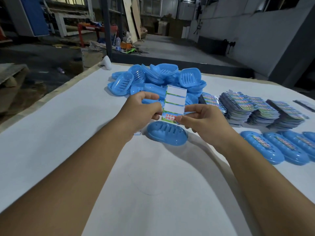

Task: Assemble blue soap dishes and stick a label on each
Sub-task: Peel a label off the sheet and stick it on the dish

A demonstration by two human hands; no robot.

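label sheet (173, 103) between both hands

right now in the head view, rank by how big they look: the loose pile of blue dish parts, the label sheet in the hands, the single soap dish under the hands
1. pile of blue dish parts
2. single soap dish
3. label sheet; it looks close to the dish in size, and it is held nearer the camera, so this order is unsure.
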